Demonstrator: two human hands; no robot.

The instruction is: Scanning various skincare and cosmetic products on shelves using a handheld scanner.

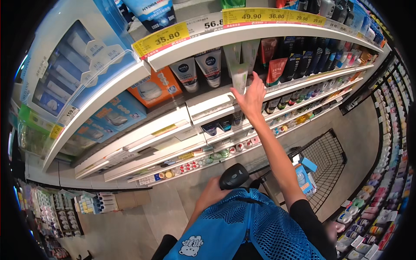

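Note:
My right hand [253, 97] reaches to the shelf, thumb and fingers spread around the lower end of a pale green-white tube [240, 77]. Whether they touch it, I cannot tell. Similar tubes stand behind it. To its left are Nivea Men tubes [209, 68]; a red tube [276, 72] stands on its right. Low in front of my body, my left hand [213, 191] is closed around a black handheld scanner [234, 176].
A black wire shopping cart [328, 162] with a blue box [303, 178] and other packages stands to the right. Orange boxes [157, 86] and a large blue-white gift box [74, 61] are at left. Another stocked shelf [373, 208] curves along the right. Yellow price strips [273, 17] line the upper shelf edge.

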